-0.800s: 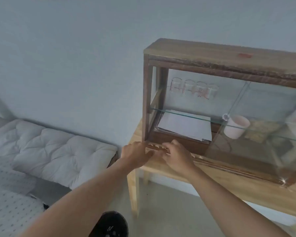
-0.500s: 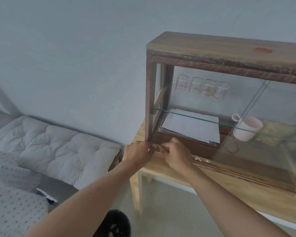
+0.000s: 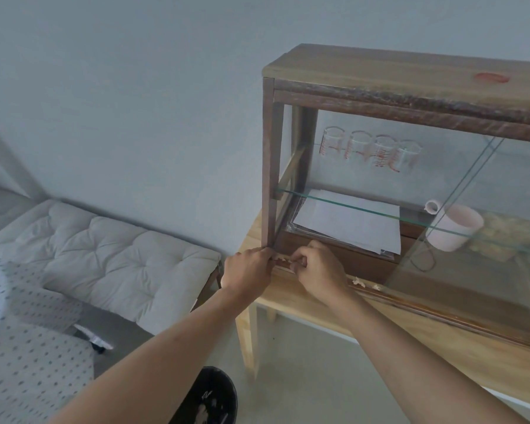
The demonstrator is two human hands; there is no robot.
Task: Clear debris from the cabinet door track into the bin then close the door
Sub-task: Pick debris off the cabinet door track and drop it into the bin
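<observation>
A wooden cabinet [image 3: 380,71] with glass sliding doors stands on a light wooden table [image 3: 441,341]. The glass door [image 3: 487,240] is slid to the right, leaving the left half uncovered. Pale crumbs of debris [image 3: 280,257] lie in the bottom door track [image 3: 410,304], with more debris [image 3: 357,282] further right. My left hand [image 3: 248,269] rests curled against the track's left end by the cabinet post; its palm is hidden. My right hand [image 3: 318,270] pinches a pale bit of debris just right of it. A black bin [image 3: 210,399] sits on the floor below my arms.
Inside the cabinet are a stack of papers [image 3: 349,224], a pink mug [image 3: 453,228] and several glass beakers [image 3: 367,148] on a glass shelf. A white tufted cushion bench [image 3: 104,258] stands to the left against the wall.
Both hands stay at the left end of the track. My right hand's fingers have curled from lying flat over the track into a pinch. The camera has shifted slightly.
</observation>
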